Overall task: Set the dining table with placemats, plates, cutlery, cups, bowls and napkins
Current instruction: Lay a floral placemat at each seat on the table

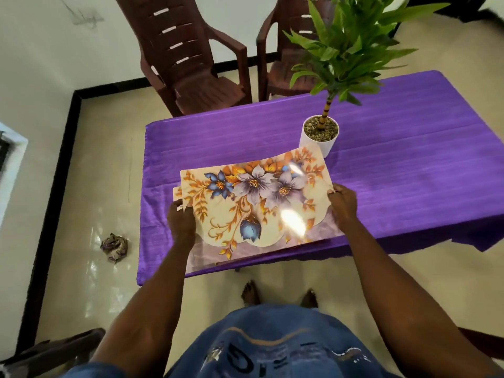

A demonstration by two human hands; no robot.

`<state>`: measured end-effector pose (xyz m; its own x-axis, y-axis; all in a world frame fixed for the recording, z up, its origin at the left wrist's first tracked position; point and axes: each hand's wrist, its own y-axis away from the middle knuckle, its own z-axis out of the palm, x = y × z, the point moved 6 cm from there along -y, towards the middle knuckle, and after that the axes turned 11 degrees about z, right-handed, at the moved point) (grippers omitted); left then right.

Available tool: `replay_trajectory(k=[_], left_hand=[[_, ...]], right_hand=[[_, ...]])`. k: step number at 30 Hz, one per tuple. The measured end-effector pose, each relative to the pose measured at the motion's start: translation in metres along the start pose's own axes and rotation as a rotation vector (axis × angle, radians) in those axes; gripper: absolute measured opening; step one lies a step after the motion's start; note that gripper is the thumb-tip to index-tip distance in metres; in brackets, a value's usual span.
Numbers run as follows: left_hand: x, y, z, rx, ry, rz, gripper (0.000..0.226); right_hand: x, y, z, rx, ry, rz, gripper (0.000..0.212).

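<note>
Placemats (pixel 256 197) were up at the near left corner of the bench (pixel 409 159), held just over the purple cloth by both hands. Looked like more than one sheet: a second edge poked out at the left end, and another pale floral sheet lay flat under them along the near edge of the bench, though how many there were in all I couldn't tell.

Left hand (pixel 181 221) had the left end, its fingers curled round the edge and pinching it. Right hand (pixel 342 204) did the same at the right end, thumb on top, the other fingers tucked under where I couldn't see them.

As for handling, my guess was light, thin and bendy. The far edge bowed up in a wave near the white plant pot (pixel 317 141), and that far right corner sat just beside the pot, maybe touching it. The top was glossy with big glare patches, so probably plastic-coated and a bit slippery, and stacked sheets like that would likely slide on each other. Not fragile, but it could crease if bent hard.

The two short ends seemed the best places to hold, keeping the sheet stretched flat. To peel one off I'd pinch a single corner where the edges were staggered, at the left end.

Two brown chairs (pixel 191 58) stood past the far edge, and a crumpled rag (pixel 114 246) lay on the floor.
</note>
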<state>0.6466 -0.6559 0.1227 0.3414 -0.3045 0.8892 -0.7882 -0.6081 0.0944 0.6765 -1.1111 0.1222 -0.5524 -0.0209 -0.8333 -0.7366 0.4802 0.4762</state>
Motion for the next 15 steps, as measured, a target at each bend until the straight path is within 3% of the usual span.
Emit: replay_trajectory(k=[7, 15], left_hand=[[0.035, 0.054, 0.059, 0.008, -0.018, 0.152, 0.034], [0.098, 0.157, 0.182, -0.07, -0.024, 0.345, 0.029]], right_hand=[[0.037, -0.036, -0.093, 0.078, -0.02, 0.118, 0.03], [0.039, -0.085, -0.248, 0.213, 0.099, 0.082, 0.027]])
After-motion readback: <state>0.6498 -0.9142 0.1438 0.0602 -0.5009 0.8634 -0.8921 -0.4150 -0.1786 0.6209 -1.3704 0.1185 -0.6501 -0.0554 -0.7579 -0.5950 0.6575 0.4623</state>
